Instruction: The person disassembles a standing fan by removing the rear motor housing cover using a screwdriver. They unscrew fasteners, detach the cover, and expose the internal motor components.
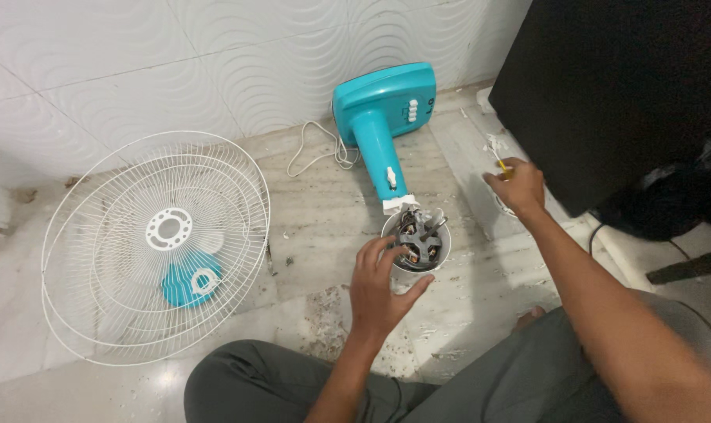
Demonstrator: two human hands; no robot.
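Note:
A teal fan stand lies on the floor, its base toward the wall. At its near end the bare fan motor sits in a white round housing with windings and shaft showing. My left hand grips the near rim of that housing. My right hand reaches out to the right, fingers pinched on a small yellow-handled tool beside a low white ledge. My grey-trousered legs fill the bottom of the view.
Two white wire fan grilles lie stacked at left, with a teal blade hub showing through them. A white power cord coils by the tiled wall. A large black panel stands at right. Debris flecks the marble floor.

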